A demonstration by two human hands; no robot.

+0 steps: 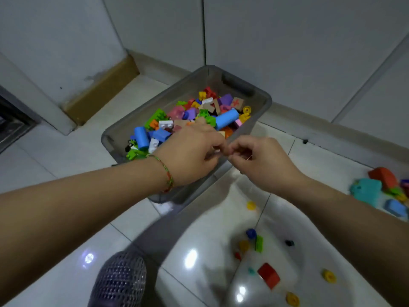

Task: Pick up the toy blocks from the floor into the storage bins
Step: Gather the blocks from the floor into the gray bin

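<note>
Sign: a red cross, printed on a tan block (237, 103) lying at the far right end of the grey storage bin (124, 131).
Words, numbers, brands: none I can read from here.

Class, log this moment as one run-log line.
left hand: over grey bin, fingers curled | right hand: fingertips meeting left's, grasp unclear | floor: red block, others unbinned

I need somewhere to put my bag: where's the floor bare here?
Bare tiles lie left of the grey bin, up to the wall, and behind it toward the cardboard strip. Crowded: the bin is heaped, loose blocks dot the floor around the red block, and a pile sits far right.
</note>
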